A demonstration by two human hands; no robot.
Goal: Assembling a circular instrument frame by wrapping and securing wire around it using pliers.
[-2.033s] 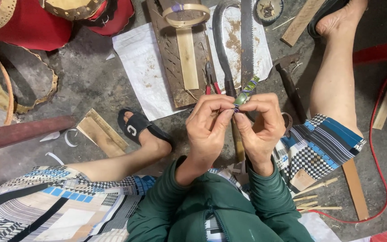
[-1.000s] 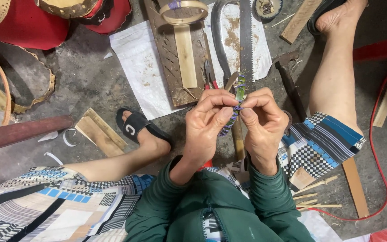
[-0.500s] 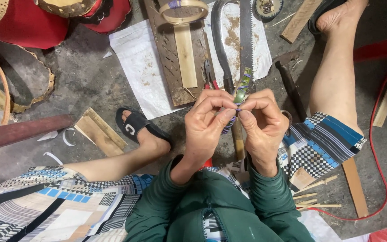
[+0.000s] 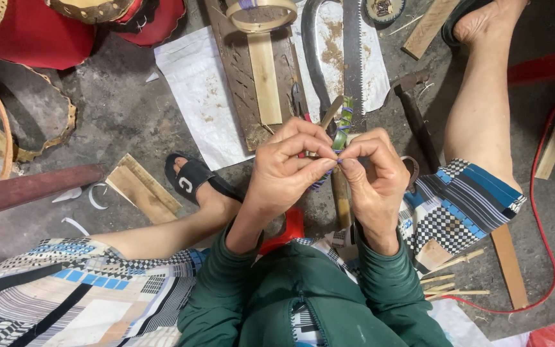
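Observation:
My left hand (image 4: pixel 288 166) and my right hand (image 4: pixel 372 177) meet in front of my chest, fingertips pinched together. Between them they grip a small woven strip of green and purple bands (image 4: pixel 342 125) with a thin bamboo sliver (image 4: pixel 329 112) sticking up from it. What lies inside the fingers is hidden. Just below the hands a wooden tool handle (image 4: pixel 341 196) stands up from the floor. I sit on the concrete floor with my legs spread, a black sandal (image 4: pixel 191 178) on my left foot.
A wooden board (image 4: pixel 239 77) with a bamboo slat and a bamboo ring (image 4: pixel 261 14) lies ahead. A saw (image 4: pixel 353 51), a curved blade, a hammer (image 4: pixel 414 112) and pliers lie on white sheets. Red cushions (image 4: pixel 30 32), wood offcuts (image 4: pixel 141 187), bamboo skewers (image 4: pixel 457 283) and a red cable (image 4: pixel 544 212) surround me.
My hands have stayed pinched on the woven strip, shifting only slightly. The strip and bamboo sliver have tilted a little between my fingertips.

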